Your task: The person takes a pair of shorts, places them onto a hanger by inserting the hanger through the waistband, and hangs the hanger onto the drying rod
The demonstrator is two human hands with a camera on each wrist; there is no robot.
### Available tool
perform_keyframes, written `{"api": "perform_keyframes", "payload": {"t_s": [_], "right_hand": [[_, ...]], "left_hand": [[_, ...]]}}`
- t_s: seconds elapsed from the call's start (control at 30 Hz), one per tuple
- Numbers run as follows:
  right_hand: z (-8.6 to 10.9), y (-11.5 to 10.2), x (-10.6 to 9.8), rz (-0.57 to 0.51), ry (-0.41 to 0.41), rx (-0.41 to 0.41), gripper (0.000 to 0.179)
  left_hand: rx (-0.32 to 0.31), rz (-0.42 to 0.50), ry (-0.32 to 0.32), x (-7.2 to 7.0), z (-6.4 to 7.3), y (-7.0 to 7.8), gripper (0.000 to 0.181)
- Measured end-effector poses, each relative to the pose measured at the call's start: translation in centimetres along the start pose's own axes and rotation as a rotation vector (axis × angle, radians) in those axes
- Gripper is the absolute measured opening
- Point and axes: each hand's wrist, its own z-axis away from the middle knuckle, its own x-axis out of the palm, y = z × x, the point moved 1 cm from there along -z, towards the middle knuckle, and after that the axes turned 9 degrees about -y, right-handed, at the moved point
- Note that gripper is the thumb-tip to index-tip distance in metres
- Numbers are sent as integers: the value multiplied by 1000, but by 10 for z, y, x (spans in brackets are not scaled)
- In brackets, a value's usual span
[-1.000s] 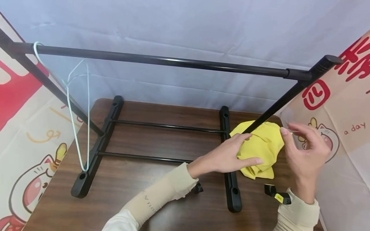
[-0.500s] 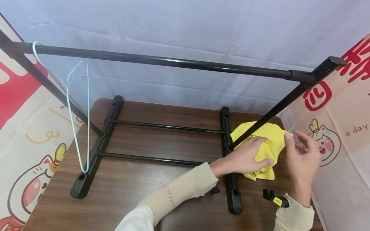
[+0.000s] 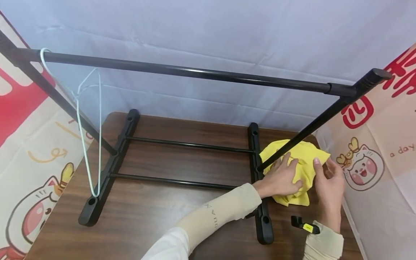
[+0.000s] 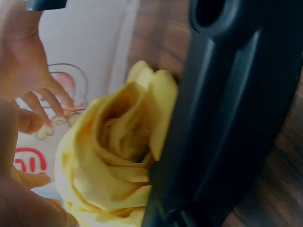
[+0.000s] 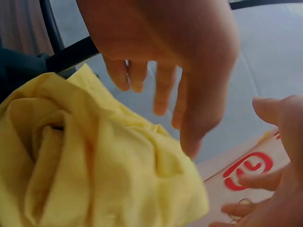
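A crumpled yellow cloth (image 3: 305, 155) lies bunched on the table at the rack's right foot. Over its near left part reaches my left hand (image 3: 282, 180), fingers spread and loosely bent, overlapping the cloth in the head view. My right hand (image 3: 329, 187) is at the cloth's right edge, its thumb and fingers apart. In the right wrist view a gap shows between the cloth (image 5: 128, 165) and the right hand (image 5: 279, 175), while the left hand (image 5: 189, 61) hangs above the cloth with fingers pointing down. The left wrist view shows deep folds in the cloth (image 4: 109, 175).
A black clothes rack stands on the wooden table (image 3: 182, 162), its top bar (image 3: 195, 72) crossing the view. Its right post (image 3: 312, 128) rises over the cloth. One pale hanger (image 3: 99, 137) hangs at the bar's left end. Printed fabric (image 3: 390, 202) borders the right side.
My left hand has moved right, farther over the cloth. My right hand has moved left, closer to the cloth's right edge. The cloth has stayed in about the same place.
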Motion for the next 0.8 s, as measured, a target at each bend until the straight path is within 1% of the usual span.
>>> {"api": "perform_keyframes", "payload": {"t_s": [0.07, 0.17, 0.23, 0.3, 0.37, 0.47, 0.57, 0.63, 0.7, 0.77, 0.8], "right_hand": [[-4, 7, 4, -40, -7, 26, 84], [-11, 20, 8, -67, -26, 62, 91], [-15, 28, 9, -41, -40, 73, 95], [-17, 36, 10, -35, -52, 74, 97], [-19, 44, 10, -28, -71, 88, 98], [-20, 52, 12, -64, -96, 98, 99], [-21, 59, 15, -89, -104, 107, 99], [-21, 62, 16, -110, -95, 112, 99], [-23, 64, 17, -134, -83, 122, 100], [-24, 65, 18, -153, -75, 132, 101], [-25, 66, 18, -159, -71, 136, 101]], "left_hand": [[-15, -51, 18, 3, -4, -1, 70], [-49, -122, 67, 6, -10, -1, 69], [-85, -132, 76, 8, -12, 0, 72], [-122, -119, 77, 11, -14, 1, 76], [-165, -79, 65, 12, -16, 3, 83], [-235, -11, 41, 15, -17, 4, 93], [-279, 58, 29, 18, -17, 3, 99], [-284, 134, 28, 20, -17, 1, 100], [-283, 240, 30, 21, -16, -2, 98], [-286, 358, 16, 22, -15, -6, 97], [-284, 397, 10, 22, -14, -8, 95]]}}
